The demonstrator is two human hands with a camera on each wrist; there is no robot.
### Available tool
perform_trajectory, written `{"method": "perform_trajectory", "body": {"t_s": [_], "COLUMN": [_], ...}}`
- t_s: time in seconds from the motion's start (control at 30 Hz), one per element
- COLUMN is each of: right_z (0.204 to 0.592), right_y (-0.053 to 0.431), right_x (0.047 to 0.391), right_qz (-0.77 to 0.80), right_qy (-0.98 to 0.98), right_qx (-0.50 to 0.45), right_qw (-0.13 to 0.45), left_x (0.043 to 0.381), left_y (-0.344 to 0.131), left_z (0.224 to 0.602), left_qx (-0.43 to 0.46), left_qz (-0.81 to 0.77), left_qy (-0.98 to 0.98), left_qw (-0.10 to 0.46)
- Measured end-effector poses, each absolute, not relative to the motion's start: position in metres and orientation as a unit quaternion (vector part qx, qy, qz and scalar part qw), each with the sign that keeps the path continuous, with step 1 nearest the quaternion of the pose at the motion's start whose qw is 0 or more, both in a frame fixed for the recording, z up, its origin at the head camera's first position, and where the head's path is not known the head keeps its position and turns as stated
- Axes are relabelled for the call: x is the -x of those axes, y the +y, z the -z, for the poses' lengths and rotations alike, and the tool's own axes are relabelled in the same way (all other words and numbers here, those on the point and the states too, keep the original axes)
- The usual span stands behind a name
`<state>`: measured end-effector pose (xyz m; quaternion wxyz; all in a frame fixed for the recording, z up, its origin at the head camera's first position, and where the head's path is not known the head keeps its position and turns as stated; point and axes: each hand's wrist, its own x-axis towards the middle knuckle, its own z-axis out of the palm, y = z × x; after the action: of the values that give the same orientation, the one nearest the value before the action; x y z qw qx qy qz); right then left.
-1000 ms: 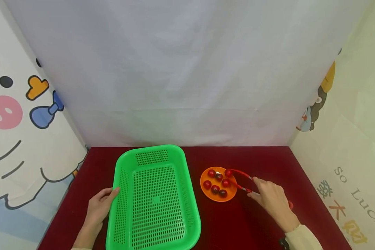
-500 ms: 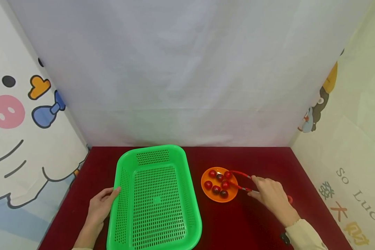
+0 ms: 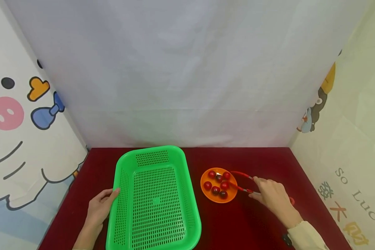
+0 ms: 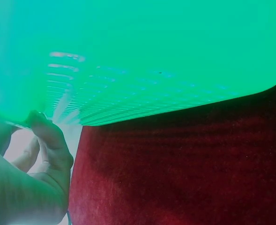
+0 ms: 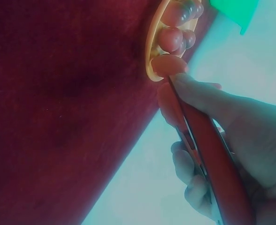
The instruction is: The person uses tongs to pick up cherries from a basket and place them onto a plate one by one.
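Observation:
A pair of red and silver tongs (image 3: 244, 189) reaches left from my right hand (image 3: 275, 197), which grips the handles. The two red ends stand apart over the right side of an orange plate (image 3: 208, 195), right at a red fruit (image 3: 224, 185) and another fruit (image 3: 226, 175). Several round, shiny, dark red fruits, such as one fruit (image 3: 207, 185), lie on this plate. In the right wrist view, the thumb presses along the tongs (image 5: 212, 159). My left hand (image 3: 99, 205) pinches the left rim of a green perforated basket (image 3: 192, 205); its fingers show under the rim in the left wrist view.
The dark red tabletop (image 3: 231, 225) runs back to a white cloth wall (image 3: 187, 86). Printed cloth panels stand at both sides, a left one (image 3: 18, 104) and a right one (image 3: 356, 146). The basket stands to the left of the plate.
The fruit at the plate's upper right has shifted slightly down and left, and the tongs' ends sit a little lower. My left hand and the basket stay in place.

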<state>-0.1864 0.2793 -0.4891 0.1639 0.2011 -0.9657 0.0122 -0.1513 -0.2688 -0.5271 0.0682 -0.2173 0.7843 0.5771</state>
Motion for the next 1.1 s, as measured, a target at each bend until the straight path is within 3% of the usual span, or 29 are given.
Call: {"method": "perform_trajectory", "body": {"t_s": [0.43,1.1], "right_z": [0.487,0.496], "right_y": [0.289,0.326], "right_x": [0.172,0.152], "right_qz": [-0.034,-0.118], "right_qy": [-0.973,-0.976], "right_qx": [-0.177,-0.074], "right_qw": [0.141,0.165], "left_x": [0.152,0.153], "left_y": [-0.269,-0.269], "left_z": [0.529,0.528], "left_qx": [0.218,0.223], "left_qz": [-0.580,-0.585], "left_qy": [0.782,0.776], "left_qw": [0.069,0.075]}}
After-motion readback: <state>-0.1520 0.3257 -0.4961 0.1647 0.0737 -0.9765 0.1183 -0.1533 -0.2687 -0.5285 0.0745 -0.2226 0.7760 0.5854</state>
